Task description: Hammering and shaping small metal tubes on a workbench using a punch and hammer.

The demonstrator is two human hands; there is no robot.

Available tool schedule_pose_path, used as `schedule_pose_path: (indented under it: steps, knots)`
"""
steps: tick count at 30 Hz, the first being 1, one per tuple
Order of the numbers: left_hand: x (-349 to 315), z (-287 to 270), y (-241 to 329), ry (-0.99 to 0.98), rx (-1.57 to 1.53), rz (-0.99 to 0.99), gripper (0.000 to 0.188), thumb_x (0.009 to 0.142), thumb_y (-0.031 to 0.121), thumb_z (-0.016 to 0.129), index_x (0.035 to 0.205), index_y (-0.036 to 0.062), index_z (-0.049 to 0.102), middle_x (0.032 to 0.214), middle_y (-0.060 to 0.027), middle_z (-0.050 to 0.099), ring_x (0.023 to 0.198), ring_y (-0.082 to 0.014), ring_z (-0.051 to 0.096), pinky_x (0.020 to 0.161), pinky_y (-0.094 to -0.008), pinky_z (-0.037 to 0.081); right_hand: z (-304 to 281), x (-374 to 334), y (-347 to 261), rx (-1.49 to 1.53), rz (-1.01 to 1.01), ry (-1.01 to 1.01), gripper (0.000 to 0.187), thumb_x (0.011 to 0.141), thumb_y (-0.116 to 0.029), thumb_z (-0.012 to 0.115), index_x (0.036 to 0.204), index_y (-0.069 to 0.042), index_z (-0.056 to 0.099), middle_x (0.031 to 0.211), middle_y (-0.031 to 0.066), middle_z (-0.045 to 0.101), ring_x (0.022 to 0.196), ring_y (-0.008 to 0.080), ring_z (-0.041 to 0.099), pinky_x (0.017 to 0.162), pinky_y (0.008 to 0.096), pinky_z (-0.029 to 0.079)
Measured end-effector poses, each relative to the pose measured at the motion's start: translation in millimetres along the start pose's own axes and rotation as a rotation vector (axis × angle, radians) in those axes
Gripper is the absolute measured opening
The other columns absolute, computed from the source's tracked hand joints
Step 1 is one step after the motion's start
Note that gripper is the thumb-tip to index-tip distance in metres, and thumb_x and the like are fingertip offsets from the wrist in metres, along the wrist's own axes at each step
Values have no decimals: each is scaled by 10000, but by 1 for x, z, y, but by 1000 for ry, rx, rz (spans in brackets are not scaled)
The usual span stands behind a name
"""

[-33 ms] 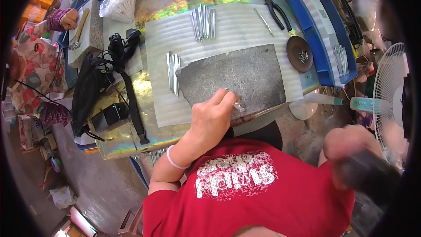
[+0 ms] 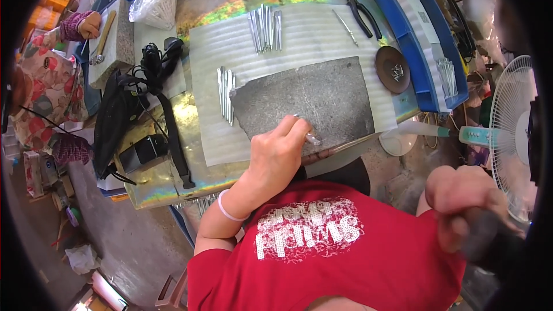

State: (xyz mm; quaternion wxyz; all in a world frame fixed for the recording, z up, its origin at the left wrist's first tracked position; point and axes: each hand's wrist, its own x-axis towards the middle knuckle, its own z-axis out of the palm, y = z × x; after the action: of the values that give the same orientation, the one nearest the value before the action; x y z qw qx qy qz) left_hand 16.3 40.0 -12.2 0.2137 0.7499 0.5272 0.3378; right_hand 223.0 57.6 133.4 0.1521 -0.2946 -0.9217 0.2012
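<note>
My left hand point(image 2: 276, 150) is closed in a pinch near the front edge of a grey stone slab point(image 2: 322, 95). Between its fingertips is a small shiny metal piece point(image 2: 313, 138), mostly hidden, resting against the slab. Raised at the right, my right hand point(image 2: 466, 193) is wrapped round a dark, blunt-ended object point(image 2: 492, 236). That object is blurred and cut by the dark rim, so its kind does not show. Left of the slab lies a row of thin silvery metal rods point(image 2: 226, 95); a second bunch of rods point(image 2: 265, 29) lies beyond it.
White foam sheet point(image 2: 210, 144) lies under the slab. Pliers point(image 2: 362, 11), a thin pointed rod point(image 2: 344, 26) and a round brown dish point(image 2: 383, 69) of small metal pieces sit rightward, beside a blue tray point(image 2: 403, 46). A fan point(image 2: 512, 132) stands right. At left, a co-worker's hand point(image 2: 89, 25) is near a hammer point(image 2: 103, 37).
My right hand has shifted slightly to the right with the dark object, which has moved lower and rightward. My left hand keeps its pinch on the slab.
</note>
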Motion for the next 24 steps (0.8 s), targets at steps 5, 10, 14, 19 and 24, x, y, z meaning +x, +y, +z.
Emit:
schedule_pose_path:
  steps: [5,10,14,19,24]
  knots:
    - [1,-2,3,-26,-17,-17,175,704,-52,595,842,55,583,773,-96,594,648,-295,620,521,-355,494,3,-1,13,90,40,-16,484,706,3,677,1164,52,528,779,124,599,589,232,600,490,307,476]
    - [-3,-14,1,0,-875,-372,44,852,30,600,863,7,565,837,-91,648,625,-169,636,546,-261,503,11,-13,13,185,258,166,457,756,34,624,1200,-6,524,875,175,611,761,323,633,649,315,504]
    - [-2,-42,1,79,-1519,-537,152,940,140,518,929,-11,542,865,-130,637,616,-143,638,568,-222,529,61,-11,48,175,292,200,436,783,20,596,1209,-27,512,876,168,594,747,339,606,634,342,493]
    - [-3,-45,4,64,-1681,-571,149,940,148,520,950,0,532,886,-142,632,613,-149,640,543,-218,524,101,-12,77,-53,370,145,456,792,-14,582,1231,-43,465,905,154,534,715,350,569,604,413,469]
    - [-2,-43,5,49,-1591,-595,146,929,148,542,954,5,532,874,-137,632,594,-149,636,525,-216,518,107,-8,76,-200,378,98,476,776,-18,592,1234,-47,466,910,128,511,775,311,567,614,404,477]
